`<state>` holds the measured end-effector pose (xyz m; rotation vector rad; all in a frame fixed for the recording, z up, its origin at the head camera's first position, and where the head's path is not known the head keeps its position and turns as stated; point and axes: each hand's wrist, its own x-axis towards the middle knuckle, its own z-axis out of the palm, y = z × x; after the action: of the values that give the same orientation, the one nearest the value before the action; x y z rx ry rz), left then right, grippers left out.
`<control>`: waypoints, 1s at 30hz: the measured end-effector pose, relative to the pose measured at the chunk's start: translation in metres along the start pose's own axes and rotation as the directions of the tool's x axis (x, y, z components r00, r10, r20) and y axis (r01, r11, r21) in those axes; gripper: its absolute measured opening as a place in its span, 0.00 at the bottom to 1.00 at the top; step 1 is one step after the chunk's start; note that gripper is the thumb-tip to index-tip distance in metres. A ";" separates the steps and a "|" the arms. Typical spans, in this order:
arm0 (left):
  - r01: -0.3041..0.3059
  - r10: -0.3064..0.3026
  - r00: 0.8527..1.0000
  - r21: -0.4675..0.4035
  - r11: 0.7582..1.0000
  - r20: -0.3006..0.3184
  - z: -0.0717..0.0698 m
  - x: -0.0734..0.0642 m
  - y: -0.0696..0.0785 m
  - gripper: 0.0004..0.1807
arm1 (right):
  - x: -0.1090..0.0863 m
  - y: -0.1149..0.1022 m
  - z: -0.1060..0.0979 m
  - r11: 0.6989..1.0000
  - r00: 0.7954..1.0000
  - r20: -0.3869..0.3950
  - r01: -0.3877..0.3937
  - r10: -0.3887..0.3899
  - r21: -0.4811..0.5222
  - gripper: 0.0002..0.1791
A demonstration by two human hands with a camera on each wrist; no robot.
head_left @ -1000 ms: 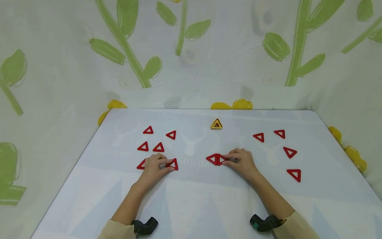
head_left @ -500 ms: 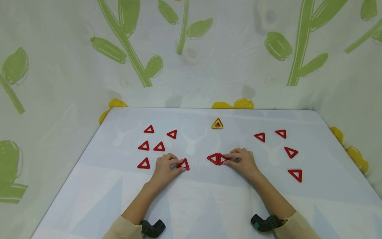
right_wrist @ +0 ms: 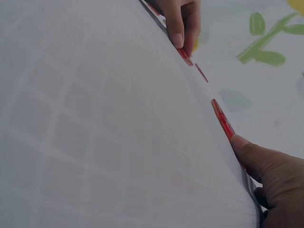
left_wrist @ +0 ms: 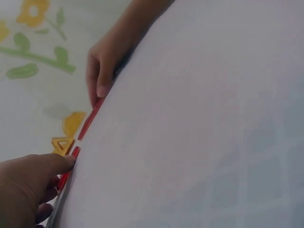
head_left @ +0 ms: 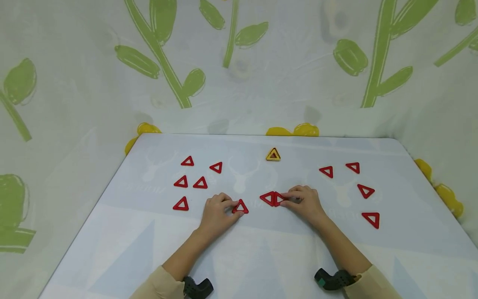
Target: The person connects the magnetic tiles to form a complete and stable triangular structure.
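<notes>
My left hand [head_left: 218, 214] pinches a hollow red triangle piece [head_left: 245, 207] by its left side, over the white table. To its right, two more red triangles sit edge to edge. The left one of this pair [head_left: 267, 195] points left. My right hand [head_left: 305, 203] pinches the right one [head_left: 275, 199] between thumb and fingers, hiding its right tip. A gap separates the left hand's triangle from the pair. In the left wrist view the held red piece [left_wrist: 75, 153] shows edge-on at the left thumb; the right wrist view shows the right thumb on a red edge [right_wrist: 223, 119].
Several loose red triangles lie at the left, one of them [head_left: 181, 209] closest to the left hand. More are spread at the right, such as the front one [head_left: 376, 221]. A yellow triangle [head_left: 273, 158] with a dark centre lies near the table's [head_left: 239, 257] back edge.
My left hand has moved right with its red triangle, from beside the left group towards the pair, and the triangle has turned to point away. The right hand stays on its triangle.
</notes>
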<state>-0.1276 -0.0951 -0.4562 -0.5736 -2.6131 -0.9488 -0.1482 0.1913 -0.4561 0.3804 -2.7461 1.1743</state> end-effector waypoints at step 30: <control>0.105 -0.107 0.994 0.084 0.991 0.028 0.028 0.008 0.037 0.16 | 0.000 0.000 0.001 1.000 1.000 0.007 -0.005 0.005 -0.020 0.14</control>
<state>-0.1218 -0.0481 -0.4536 -0.4368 -2.7203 -0.8640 -0.1484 0.1908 -0.4566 0.3763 -2.7641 1.1472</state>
